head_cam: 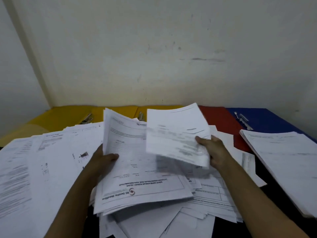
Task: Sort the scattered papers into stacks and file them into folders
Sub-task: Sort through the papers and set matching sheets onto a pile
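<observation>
Along the wall, 4 open folders lay side by side: 2 yellow folders (65, 117), a red folder (221, 121) and a blue folder (267, 119), metal fasteners showing on the yellow and blue ones. Inside the yellow pair, only the front parts covered by loose papers spilling over from the tabletop (267, 200), a dark surface. On the blue folder's near half, and past its front edge, sat a squared stack of sheets (283, 162). Over the red folder's lower part, a few stray sheets overlapped. Spread across the left and middle lay the scattered papers (42, 169), overlapping without order. Gripped by the left hand (101, 162) at its left edge was a thick bundle of forms (137, 177), thumb on top, fingers hidden beneath, far end curled upward, near end resting on the pile. Pinched by the right hand (214, 152) at its right edge was a thinner sheaf (176, 134), thumb across the printed face, remaining fingers behind, raised above the bundle and blurred. Both hands closed on paper, just apart from one another.
</observation>
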